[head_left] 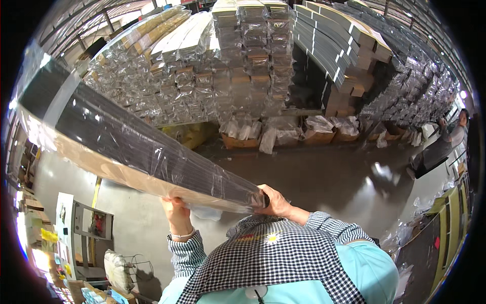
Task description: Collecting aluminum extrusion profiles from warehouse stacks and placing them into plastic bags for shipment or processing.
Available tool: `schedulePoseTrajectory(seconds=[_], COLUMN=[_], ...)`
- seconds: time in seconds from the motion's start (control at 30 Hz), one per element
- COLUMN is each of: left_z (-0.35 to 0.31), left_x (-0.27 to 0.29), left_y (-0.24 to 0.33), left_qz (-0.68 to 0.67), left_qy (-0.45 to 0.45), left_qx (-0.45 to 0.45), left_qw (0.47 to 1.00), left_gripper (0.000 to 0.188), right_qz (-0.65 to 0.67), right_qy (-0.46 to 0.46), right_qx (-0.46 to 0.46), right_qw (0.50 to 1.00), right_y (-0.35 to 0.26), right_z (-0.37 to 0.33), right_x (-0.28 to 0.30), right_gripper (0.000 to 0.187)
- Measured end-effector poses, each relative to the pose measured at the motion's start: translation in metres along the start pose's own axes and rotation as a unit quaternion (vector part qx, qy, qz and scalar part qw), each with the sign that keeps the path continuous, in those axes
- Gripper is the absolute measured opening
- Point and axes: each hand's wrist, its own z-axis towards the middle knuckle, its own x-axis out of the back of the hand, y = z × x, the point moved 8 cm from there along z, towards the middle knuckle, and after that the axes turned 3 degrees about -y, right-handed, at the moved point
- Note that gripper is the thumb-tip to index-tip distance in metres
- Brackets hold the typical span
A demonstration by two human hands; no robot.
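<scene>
A long bundle of dark strips, wrapped in clear plastic, slants from my waist up to the far left. Its lower side is tan, and a pale band circles it near the far end. My left hand grips the bundle's tan underside partway along, with the fingertips partly hidden beneath it. At the near end my right hand is closed around the right edge, thumb on top and fingers partly out of sight.
Tall stacks of plastic-wrapped bundles rise ahead. Below them stand cardboard boxes holding clear plastic. A person is at the far right. On the left are a white-framed stand and a wrapped white bundle. A worktable lies right.
</scene>
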Motion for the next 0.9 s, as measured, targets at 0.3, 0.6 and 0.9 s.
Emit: schedulePoseTrajectory(seconds=[0.3, 0.6, 0.9], left_z=[-0.012, -0.017, -0.027], left_x=[-0.005, -0.01, -0.019], left_y=[0.006, 0.013, 0.014], left_qz=[-0.047, -0.022, -0.056], left_qy=[0.093, 0.066, 0.138], left_qx=[0.008, -0.012, 0.045], left_qw=[0.995, 0.997, 0.988], left_gripper=[0.1, 0.086, 0.093], right_qz=[-0.005, -0.001, -0.01], right_qy=[-0.013, -0.026, -0.006], right_qx=[0.023, 0.013, 0.029], right_qw=[1.0, 1.0, 1.0], right_y=[0.001, 0.011, 0.004], right_z=[0.002, 0.004, -0.004], right_x=[-0.008, -0.01, -0.004], right_gripper=[0.08, 0.079, 0.078])
